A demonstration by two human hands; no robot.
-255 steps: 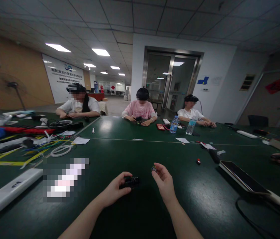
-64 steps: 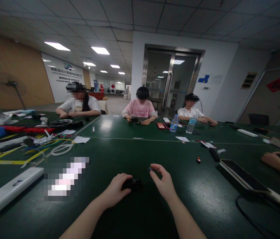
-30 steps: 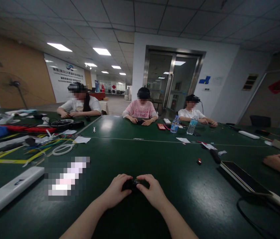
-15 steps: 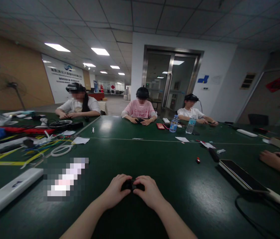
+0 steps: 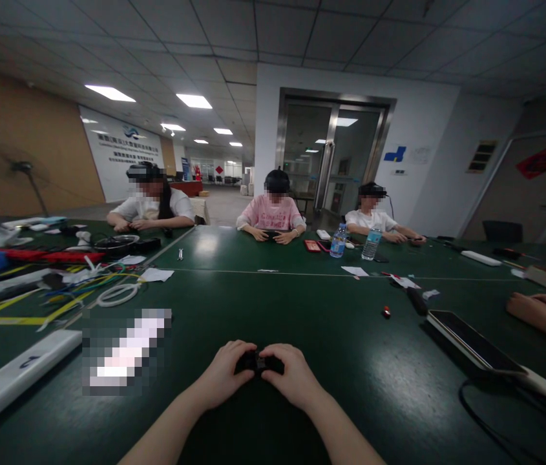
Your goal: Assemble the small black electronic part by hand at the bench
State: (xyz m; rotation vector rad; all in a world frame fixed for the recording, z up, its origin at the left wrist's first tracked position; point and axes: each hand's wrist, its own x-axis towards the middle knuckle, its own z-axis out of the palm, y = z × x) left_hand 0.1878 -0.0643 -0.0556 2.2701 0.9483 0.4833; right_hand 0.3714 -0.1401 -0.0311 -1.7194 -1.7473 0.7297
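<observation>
Just in front of me, low in the middle of the view, a small black object (image 5: pixel 258 363) is held between both hands. My left hand (image 5: pixel 224 374) is closed around its left end, fingers over the far side and thumb on the near side. The right end is gripped the same way by my right hand (image 5: pixel 293 376). The fingertips of the two hands are close together with a narrow gap between them. Much of the object is covered by the fingers, and its dark shape makes its exact kind unclear.
A white power bank-like device (image 5: pixel 23 374) and a pixelated bright item (image 5: pixel 130 352) lie left on the green table (image 5: pixel 234 303). A dark-screened phone (image 5: pixel 476 342) lies right, near a small red piece (image 5: pixel 386 312). Two bottles (image 5: pixel 338 242) stand farther back. Several people sit around.
The view has shifted very slightly. Both my hands keep their hold on the black object, with only a tiny movement of the fingers.
</observation>
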